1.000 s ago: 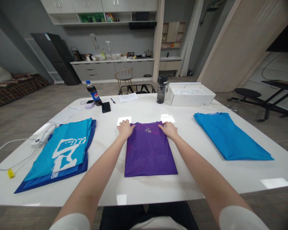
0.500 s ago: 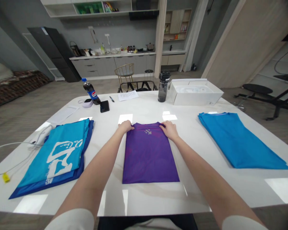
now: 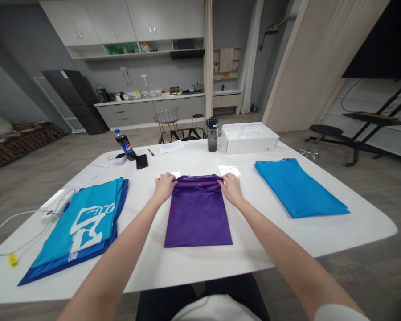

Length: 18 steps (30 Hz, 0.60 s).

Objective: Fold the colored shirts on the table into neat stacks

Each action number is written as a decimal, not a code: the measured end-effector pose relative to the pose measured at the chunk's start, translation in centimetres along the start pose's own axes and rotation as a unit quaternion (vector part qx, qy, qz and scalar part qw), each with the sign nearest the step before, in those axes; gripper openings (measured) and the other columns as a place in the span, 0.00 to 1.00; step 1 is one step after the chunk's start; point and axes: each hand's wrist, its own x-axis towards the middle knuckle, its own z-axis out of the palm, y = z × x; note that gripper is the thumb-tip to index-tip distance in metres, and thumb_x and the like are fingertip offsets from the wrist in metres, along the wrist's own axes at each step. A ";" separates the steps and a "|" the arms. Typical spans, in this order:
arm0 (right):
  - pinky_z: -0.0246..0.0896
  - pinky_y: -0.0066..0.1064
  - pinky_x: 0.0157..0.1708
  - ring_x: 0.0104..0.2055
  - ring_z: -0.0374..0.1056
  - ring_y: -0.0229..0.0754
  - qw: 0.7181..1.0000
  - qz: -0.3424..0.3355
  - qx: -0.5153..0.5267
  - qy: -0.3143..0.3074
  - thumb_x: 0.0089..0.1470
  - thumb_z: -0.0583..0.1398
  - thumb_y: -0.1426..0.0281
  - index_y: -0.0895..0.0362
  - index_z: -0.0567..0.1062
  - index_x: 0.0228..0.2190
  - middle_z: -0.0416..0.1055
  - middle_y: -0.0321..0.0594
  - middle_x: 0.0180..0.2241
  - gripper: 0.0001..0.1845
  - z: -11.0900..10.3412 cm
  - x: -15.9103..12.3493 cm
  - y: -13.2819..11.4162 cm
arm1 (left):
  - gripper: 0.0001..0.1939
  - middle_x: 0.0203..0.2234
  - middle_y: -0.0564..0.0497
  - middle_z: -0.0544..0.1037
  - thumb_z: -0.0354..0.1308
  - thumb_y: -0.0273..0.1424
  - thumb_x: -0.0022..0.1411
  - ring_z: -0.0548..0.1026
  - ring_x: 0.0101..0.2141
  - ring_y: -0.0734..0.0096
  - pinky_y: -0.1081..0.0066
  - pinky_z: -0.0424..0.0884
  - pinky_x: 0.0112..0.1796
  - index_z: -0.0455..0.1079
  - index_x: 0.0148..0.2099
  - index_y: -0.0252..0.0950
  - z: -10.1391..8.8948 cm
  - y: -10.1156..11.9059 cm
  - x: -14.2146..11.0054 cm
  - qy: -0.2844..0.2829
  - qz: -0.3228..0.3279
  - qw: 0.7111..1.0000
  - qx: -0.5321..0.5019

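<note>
On my feed, the purple shirt (image 3: 200,218) is in the mid of the white table (image 3: 364,227), folded in a neat block, w/ its neck end far from me. My L hand (image 3: 165,185) has the top L corner and my R hand (image 3: 230,187) has the top R corner. Fingers on both sides are closed in a pinch on the cloth, so the gap is narrow.

I think it's light and soft, prob. thin and a bit slippery, so it'd sag in the mid if held only by the ends. It shouldn't break, but the folds could slide. Best grip IMO: the two top corners, all layers at once. Can't tell if the fingers have every layer.

Vs. 0.5 sec ago: the top edge is now bent up, a small neck tag (image 3: 193,177) shows, and the gray mark (image 3: 199,187) looks squished. The cam tipped up too, so more of the kitchen cupboards (image 3: 167,20) show.

Next out: a blue/teal cloth pile (image 3: 60,236) on the L, a blue folded cloth (image 3: 297,189) on the R. Farther back: phone (image 3: 142,162), soda bottle (image 3: 125,145), dark drink bottle (image 3: 212,136), white box (image 3: 249,145).
</note>
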 end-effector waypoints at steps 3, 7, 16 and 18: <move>0.56 0.40 0.48 0.50 0.66 0.51 0.999 0.013 0.020 0.032 0.69 0.53 0.61 0.54 0.77 0.44 0.73 0.47 0.45 0.15 -3.8 -2.6 -0.3 | 0.11 0.50 0.44 0.75 0.50 0.36 0.71 0.69 0.50 0.54 0.55 0.63 0.50 0.72 0.48 0.43 -3.0 2.0 -1.2 0.007 0.039 0.999 -0.016; 0.59 0.42 0.50 0.49 0.67 0.52 0.991 0.047 0.060 0.108 0.68 0.52 0.61 0.53 0.76 0.44 0.72 0.48 0.43 0.15 -8.8 -5.9 0.2 | 0.10 0.50 0.45 0.76 0.50 0.36 0.71 0.69 0.51 0.54 0.55 0.62 0.52 0.71 0.49 0.44 -6.4 6.7 -2.5 0.034 0.091 0.994 -0.048; 0.65 0.44 0.48 0.45 0.68 0.51 0.951 0.052 0.081 0.293 0.66 0.56 0.59 0.51 0.75 0.40 0.71 0.45 0.40 0.11 -20.8 -11.1 5.5 | 0.07 0.38 0.50 0.77 0.53 0.37 0.67 0.73 0.41 0.62 0.63 0.66 0.48 0.69 0.43 0.41 -10.7 19.8 -2.3 0.039 0.195 0.947 -0.254; 0.66 0.42 0.44 0.41 0.68 0.48 0.934 0.040 0.082 0.345 0.65 0.58 0.60 0.52 0.75 0.38 0.71 0.42 0.37 0.10 -24.1 -11.3 7.3 | 0.08 0.35 0.52 0.76 0.54 0.38 0.66 0.72 0.38 0.65 0.66 0.67 0.44 0.69 0.41 0.40 -11.1 23.2 -2.2 0.037 0.215 0.919 -0.329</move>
